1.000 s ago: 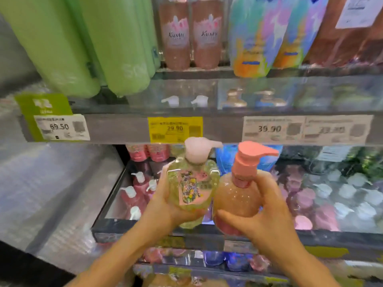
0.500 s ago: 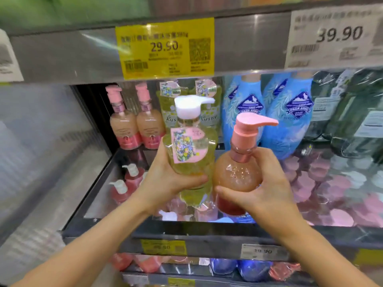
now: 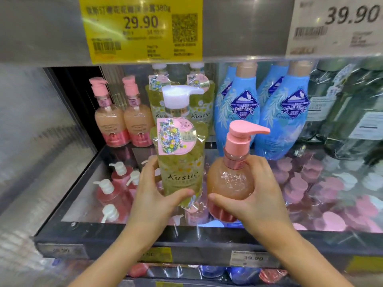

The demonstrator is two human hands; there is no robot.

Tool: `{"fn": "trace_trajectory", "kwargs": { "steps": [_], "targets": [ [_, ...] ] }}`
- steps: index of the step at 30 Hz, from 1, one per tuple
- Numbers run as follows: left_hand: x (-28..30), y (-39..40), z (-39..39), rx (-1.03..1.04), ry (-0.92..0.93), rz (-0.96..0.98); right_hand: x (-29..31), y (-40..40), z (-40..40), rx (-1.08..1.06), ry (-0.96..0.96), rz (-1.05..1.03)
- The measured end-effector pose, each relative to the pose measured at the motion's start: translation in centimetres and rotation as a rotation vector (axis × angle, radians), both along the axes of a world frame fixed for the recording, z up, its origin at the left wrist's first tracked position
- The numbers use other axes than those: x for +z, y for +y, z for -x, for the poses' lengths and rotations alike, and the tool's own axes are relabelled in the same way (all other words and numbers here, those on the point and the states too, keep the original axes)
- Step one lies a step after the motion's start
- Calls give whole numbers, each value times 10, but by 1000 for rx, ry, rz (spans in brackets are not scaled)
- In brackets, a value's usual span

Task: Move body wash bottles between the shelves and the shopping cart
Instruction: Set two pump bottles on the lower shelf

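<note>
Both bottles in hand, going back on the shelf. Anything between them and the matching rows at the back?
Nothing visible. The left hand holds the yellow bottle, the right hand the pink bottle, both above the bare glass shelf. Pink row and yellow row stand behind, open space in front.

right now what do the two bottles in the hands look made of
Yellow-green bottle: seemingly clear plastic, liquid visible inside, under a glossy, crinkled film wrap; white pump matte.
Pink bottle: likely clear glossy plastic, showing highlights and tinted liquid; pink pump opaque, smooth, probably plastic.
</note>
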State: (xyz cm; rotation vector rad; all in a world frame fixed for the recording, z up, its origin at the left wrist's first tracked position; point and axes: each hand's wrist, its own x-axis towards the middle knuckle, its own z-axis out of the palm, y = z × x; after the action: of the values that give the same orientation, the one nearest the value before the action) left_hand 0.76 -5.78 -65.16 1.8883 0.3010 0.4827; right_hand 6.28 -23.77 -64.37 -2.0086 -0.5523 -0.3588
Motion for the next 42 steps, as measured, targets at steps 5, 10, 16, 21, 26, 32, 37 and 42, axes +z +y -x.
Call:
{"fn": "trace_trajectory", "kwargs": {
  "steps": [5, 10, 16, 21, 26, 32, 37, 42],
  "targets": [
    [2, -2, -20, -7, -51, -50, -5, -1, 3, -29, -5, 52],
    [2, -4, -43, 13, -77, -22, -4, 1, 5, -40, 7, 51],
    [2, -7, -61, 52, -99, -12, -6, 5, 3, -76, -32, 53],
    [2, -5, -76, 66, -70, -45, -6, 8, -1, -75, -35, 44],
    [3, -6, -89, 89, -62, -51, -6, 9, -2, -90, -58, 52],
    [4, -8, -100, 79, -64, -32, -6, 9, -1, -88, -35, 63],
    [1, -9, -102, 76, -64, -24, -6, 10, -1, -93, -27, 63],
    [2, -9, -101, 64, -60, -25, -6, 10, -1, -97, -22, 62]
  ]
}}
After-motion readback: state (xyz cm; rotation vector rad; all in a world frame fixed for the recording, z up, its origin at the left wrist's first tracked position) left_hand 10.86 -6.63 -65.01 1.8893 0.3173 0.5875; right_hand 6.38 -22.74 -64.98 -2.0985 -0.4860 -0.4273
